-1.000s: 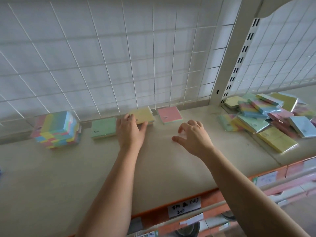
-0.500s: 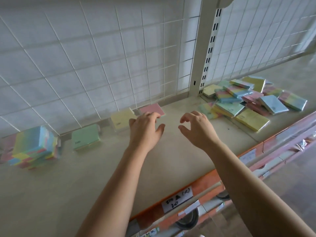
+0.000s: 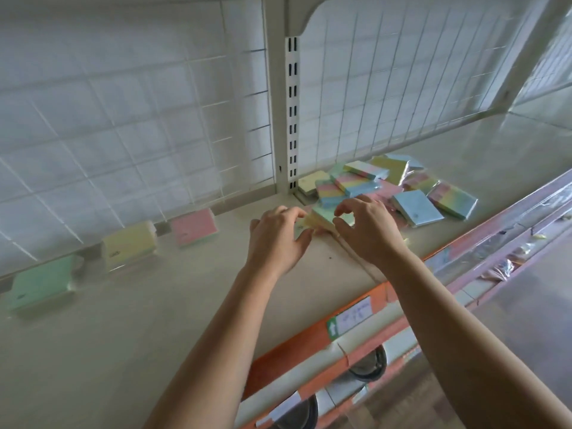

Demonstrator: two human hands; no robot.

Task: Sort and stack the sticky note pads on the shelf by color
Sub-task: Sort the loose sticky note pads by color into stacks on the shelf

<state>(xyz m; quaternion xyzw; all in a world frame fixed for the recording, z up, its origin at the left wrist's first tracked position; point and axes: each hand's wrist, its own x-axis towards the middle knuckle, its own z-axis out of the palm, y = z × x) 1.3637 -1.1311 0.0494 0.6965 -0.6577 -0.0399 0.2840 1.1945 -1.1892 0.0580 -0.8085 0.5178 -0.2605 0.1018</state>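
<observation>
The wire grid (image 3: pixel 123 119) is backing the whole bay, and the beige shelf (image 3: pixel 154 335) is running beneath it, split by a white slotted upright post (image 3: pixel 292 119). Right of the post a loose pile of sticky note pads (image 3: pixel 387 187) is lying jumbled: blue, yellow, pink and rainbow-striped ones overlapping at all angles.

Both bare arms are reaching in to the pile's near-left edge. The left hand (image 3: pixel 277 239) is pinching the corner of a pale green pad (image 3: pixel 323 213) between thumb and curled fingers. The right hand (image 3: pixel 371 233) is arching over the same pad with fingers bent; through the blur I cannot tell whether it is gripping it or only hovering.

Along the back left, well apart from the pile, three single pads are sitting in a row: a green pad (image 3: pixel 40 284), a yellow pad (image 3: pixel 128 246) and a pink pad (image 3: pixel 193 226). A handwritten label (image 3: pixel 354 314) is sticking to the orange front rail.
</observation>
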